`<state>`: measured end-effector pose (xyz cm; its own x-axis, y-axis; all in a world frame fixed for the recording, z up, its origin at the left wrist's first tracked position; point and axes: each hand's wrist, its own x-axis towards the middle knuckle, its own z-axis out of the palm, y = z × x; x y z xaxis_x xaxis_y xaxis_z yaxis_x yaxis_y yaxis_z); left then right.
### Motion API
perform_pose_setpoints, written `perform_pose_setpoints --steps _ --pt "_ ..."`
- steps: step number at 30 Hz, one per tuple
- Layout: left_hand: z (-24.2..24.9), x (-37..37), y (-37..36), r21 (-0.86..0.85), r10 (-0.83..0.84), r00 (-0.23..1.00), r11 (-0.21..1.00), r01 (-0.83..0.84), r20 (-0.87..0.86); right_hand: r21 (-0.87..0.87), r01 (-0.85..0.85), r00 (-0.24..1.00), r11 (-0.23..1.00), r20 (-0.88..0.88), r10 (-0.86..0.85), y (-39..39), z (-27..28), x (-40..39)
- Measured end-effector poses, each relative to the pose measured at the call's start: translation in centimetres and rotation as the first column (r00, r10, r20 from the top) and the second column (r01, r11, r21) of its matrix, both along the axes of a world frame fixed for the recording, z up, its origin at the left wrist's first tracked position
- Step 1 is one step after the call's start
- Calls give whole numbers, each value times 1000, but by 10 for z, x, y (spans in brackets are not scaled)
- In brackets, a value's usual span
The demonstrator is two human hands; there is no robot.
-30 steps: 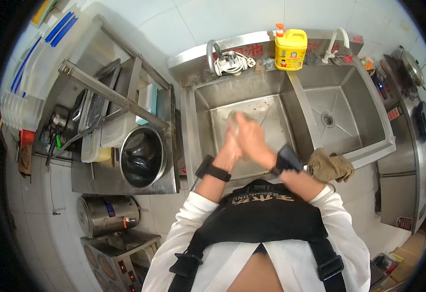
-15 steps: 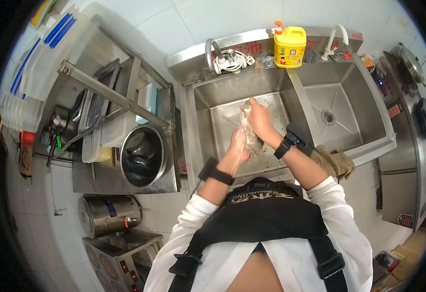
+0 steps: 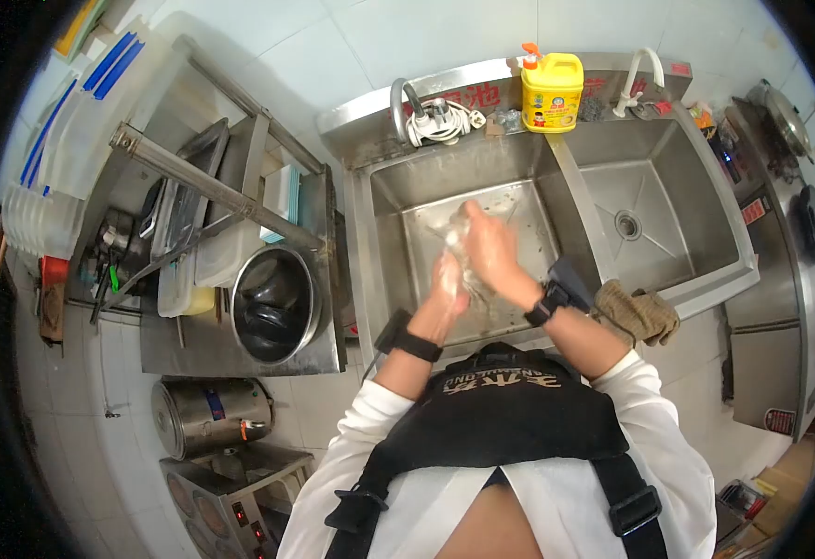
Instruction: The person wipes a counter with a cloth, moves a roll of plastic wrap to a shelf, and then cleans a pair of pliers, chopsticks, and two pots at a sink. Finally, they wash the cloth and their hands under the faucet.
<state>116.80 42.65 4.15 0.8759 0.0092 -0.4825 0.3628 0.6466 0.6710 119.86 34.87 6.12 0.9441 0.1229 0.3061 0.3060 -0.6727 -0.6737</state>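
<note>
Both hands are over the large left sink basin (image 3: 417, 200), close together. My left hand (image 3: 448, 282) is on the left with its fingers pointing up, wet and whitish, apparently with suds. My right hand (image 3: 489, 244) leans in from the right, its fingers curled and smeared by motion. Between them is a pale, blurred, wet item (image 3: 461, 244), which I cannot make out. Dark specks lie on the basin floor.
Behind the basins stand a curved faucet (image 3: 398, 104), a coiled white hose (image 3: 442, 121) and a yellow jug (image 3: 552, 93). A brown cloth (image 3: 638, 312) hangs on the front rim. A metal bowl (image 3: 312, 321) sits on the left shelf.
My right hand has turned and shifted slightly down, and my left hand has moved slightly left and down. The pale item between them shows less than before.
</note>
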Motion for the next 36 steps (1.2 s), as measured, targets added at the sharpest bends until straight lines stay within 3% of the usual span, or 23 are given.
perform_pose_setpoints --steps 1,2,3,4,5,7,8,11,13,14,15,16,17,19,20,21,22,23,25,27,31,34,36 --pt "-46 11 17 -3 3 1000 1000 -3 -5 -28 -50 997 998 -59 48 7 3 -17" --pt "-100 23 40 -27 -198 932 976 216 304 30 -137 985 990 107 133 17 2 -35" --pt "-126 30 52 21 -355 729 905 424 585 -40 -183 978 982 95 186 17 18 -45" --pt "-73 16 35 -83 -213 890 960 267 404 -27 -137 987 990 78 139 17 17 -37" --pt "-28 4 17 -84 -211 892 961 265 399 -16 -96 994 995 51 96 17 14 -27" --pt "28 -7 -8 -40 18 997 999 -21 -76 8 -44 997 999 69 44 -1 -12 18" --pt "23 -8 -6 137 -95 993 985 103 -63 26 2 996 1000 88 -4 -6 -14 29" --pt "20 -5 -6 21 -9 1000 1000 9 17 51 35 999 998 40 -37 -6 -7 14" --pt "-19 11 18 -21 -62 997 998 61 -36 80 19 1000 997 -3 -19 7 6 -19" --pt "-54 20 32 -296 -237 916 894 336 322 67 -73 995 995 68 68 14 14 -39" --pt "-70 26 40 -414 -252 695 650 637 673 49 -160 978 986 146 151 17 19 -46" --pt "-38 7 28 -158 -227 926 946 283 301 29 -132 990 991 58 130 16 18 -40" --pt "-9 -2 16 -161 -223 930 947 277 291 31 -135 990 990 47 134 12 13 -30" --pt "27 -7 -3 3 -58 995 998 58 -86 18 -42 996 999 -76 43 -1 -1 10" --pt "-6 -3 4 91 -128 991 988 125 30 19 -42 996 999 -75 43 -7 -11 23" --pt "-5 -2 7 91 -127 991 988 124 32 209 -126 990 970 -36 137 -12 -22 34" --pt "-2 1 10 -123 -171 982 976 180 82 385 -215 974 898 25 223 -19 -27 43" --pt "1 4 14 -331 -201 970 914 237 140 380 -222 973 898 28 229 -29 -17 45" --pt "62 -3 17 -368 -217 962 892 264 165 858 -60 719 510 -317 619 -53 20 41" --pt "77 -1 32 -22 -256 945 964 266 204 925 -26 621 380 -283 731 -74 34 43" --pt "81 1 43 122 -268 922 962 243 279 927 -103 612 360 -226 758 -92 38 43" --pt "86 4 41 205 -312 907 943 260 283 966 -58 657 251 -152 738 -87 43 35" --pt "74 11 35 225 -295 905 947 232 308 964 -34 698 265 -166 696 -74 39 31"
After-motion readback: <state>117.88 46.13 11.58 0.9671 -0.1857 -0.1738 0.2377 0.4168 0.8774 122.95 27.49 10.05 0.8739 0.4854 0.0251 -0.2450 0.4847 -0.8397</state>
